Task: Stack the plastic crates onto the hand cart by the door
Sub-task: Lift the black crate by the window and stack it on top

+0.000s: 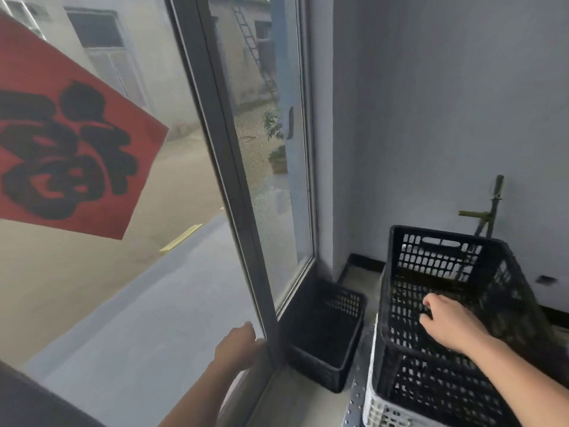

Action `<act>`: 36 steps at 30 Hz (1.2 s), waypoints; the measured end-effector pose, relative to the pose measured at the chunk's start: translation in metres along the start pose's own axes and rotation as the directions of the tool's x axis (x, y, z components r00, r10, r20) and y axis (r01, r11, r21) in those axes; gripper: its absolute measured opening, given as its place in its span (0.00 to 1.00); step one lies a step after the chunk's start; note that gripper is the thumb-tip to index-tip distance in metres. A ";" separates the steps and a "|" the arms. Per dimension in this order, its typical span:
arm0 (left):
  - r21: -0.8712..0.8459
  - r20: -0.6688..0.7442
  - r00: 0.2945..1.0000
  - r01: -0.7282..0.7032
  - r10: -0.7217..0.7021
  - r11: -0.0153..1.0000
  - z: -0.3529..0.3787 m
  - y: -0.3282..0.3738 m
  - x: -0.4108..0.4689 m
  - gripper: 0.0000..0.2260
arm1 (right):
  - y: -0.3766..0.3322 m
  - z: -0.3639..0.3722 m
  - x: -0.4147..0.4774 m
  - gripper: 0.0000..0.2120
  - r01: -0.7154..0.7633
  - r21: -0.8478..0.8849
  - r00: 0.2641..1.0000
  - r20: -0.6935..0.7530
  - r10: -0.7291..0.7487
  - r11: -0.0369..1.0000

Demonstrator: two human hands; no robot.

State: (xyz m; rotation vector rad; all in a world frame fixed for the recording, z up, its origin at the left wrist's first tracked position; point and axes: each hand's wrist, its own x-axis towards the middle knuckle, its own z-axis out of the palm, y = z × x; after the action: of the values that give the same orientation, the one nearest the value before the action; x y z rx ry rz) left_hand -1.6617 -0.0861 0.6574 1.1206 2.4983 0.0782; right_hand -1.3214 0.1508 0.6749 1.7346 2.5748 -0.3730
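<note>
At the lower right of the frame a tall black crate (437, 260) sits nested in a white crate (378, 409). The person's right hand (449, 325) reaches down into the black one, knuckles up and fingers bent toward the mesh, though I cannot tell whether they grip anything. A smaller black crate (323, 334) stands on the floor at bottom centre, just beside the door frame (234, 180); the left hand (238, 345) lies against the foot of that frame with its fingertips hidden, so I cannot tell its grip either, and a red paper (61, 134) hangs on the glass at the left.
</note>
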 end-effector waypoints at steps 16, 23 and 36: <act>0.111 0.066 0.996 -0.074 0.067 0.991 -0.033 0.004 0.055 0.15 | -0.039 0.016 0.013 0.19 -0.009 0.023 0.999 -0.052 0.011 1.000; 0.140 0.035 0.997 -0.069 0.064 0.988 -0.056 0.019 0.078 0.11 | -0.046 0.010 0.046 0.20 0.009 0.046 0.999 -0.048 -0.007 0.999; 0.216 0.111 0.976 -0.208 0.188 0.954 -0.071 0.027 0.170 0.15 | -0.102 0.012 0.100 0.17 -0.039 0.066 0.994 -0.098 0.046 0.997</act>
State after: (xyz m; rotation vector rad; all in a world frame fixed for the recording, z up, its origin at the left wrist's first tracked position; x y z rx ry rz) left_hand -1.7713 0.0636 0.6710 1.4330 2.3529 -0.2029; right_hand -1.4548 0.2026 0.6679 1.8724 2.6156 -0.3819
